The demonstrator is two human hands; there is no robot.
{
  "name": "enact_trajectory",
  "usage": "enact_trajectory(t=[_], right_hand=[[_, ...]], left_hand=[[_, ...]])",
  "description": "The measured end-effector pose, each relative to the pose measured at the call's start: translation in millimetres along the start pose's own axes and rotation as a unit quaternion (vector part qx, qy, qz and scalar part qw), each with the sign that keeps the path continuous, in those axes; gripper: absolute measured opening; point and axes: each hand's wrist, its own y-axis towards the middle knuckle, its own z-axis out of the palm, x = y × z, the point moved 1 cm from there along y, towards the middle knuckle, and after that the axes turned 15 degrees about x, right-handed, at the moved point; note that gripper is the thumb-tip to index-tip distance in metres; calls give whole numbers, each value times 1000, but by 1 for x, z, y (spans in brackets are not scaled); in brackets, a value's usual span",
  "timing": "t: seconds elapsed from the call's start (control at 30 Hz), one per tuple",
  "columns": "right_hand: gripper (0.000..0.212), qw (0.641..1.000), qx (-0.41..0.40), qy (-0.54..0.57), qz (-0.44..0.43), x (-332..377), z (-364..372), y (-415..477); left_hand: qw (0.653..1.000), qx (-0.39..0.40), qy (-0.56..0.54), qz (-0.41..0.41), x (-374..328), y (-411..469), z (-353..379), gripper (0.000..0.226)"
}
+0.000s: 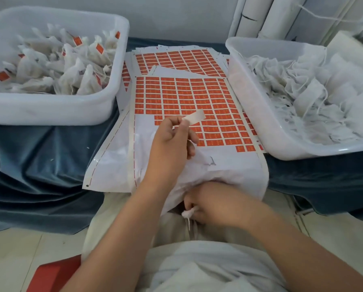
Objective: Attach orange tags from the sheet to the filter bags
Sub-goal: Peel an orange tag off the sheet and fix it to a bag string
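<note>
Closest to you, your right grip (210, 205) sits low over your lap, at the near edge of the sheet where it droops off the desk. Its fingers are curled round a small white wad of a filter bag (188, 213), and a thin string hangs down from it.

Further out, your left grip (172, 142) is raised above the bare, peeled part of the top sheet (187, 95). Thumb and fingertips pinch one tag (194, 118), which shows you its pale back and sticks out up and to the right, over the orange rows.

The top sheet has its near-left corner stripped and the rest filled with orange tags. A second full sheet (176, 57) lies behind it, partly under it.

A blue cloth (39, 165) covers the desk. On your left stands a white tub (49, 108) of bags that carry orange tags (71, 66). On your right a second white tub (271, 133) holds plain white bags (313, 98) with loose strings.

White pipes (260, 15) run up the wall beyond.
</note>
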Motion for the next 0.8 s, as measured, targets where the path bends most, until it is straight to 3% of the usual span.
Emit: enact_trajectory(t=[0.07, 0.17, 0.3, 0.4, 0.5, 0.6, 0.73, 0.8], right_hand=[[3, 997, 1, 52, -50, -4, -16, -18], [10, 972, -58, 191, -121, -11, -41, -51], [22, 834, -202, 468, -212, -12, -57, -67], [18, 780, -296, 519, -186, -5, -61, -61], [20, 777, -342, 500, -173, 2, -59, -58], [31, 781, -366, 483, -153, 5, -61, -59], [24, 849, -461, 250, -60, 2, -65, -68], [22, 842, -488, 229, -27, -3, -67, -75]], left_hand=[[1000, 12, -10, -1, -2, -2, -3, 19], [999, 23, -38, 2, -7, -3, -9, 18], [996, 16, -88, 11, -17, -8, -10, 17], [992, 34, -120, 1, -24, -16, -2, 19], [995, 40, -92, -27, -25, -20, 5, 17], [1000, -8, 24, -2, -22, -21, 10, 17], [993, -34, 100, 45, -22, -22, 12, 17], [993, -35, 107, 43, -22, -21, 10, 16]])
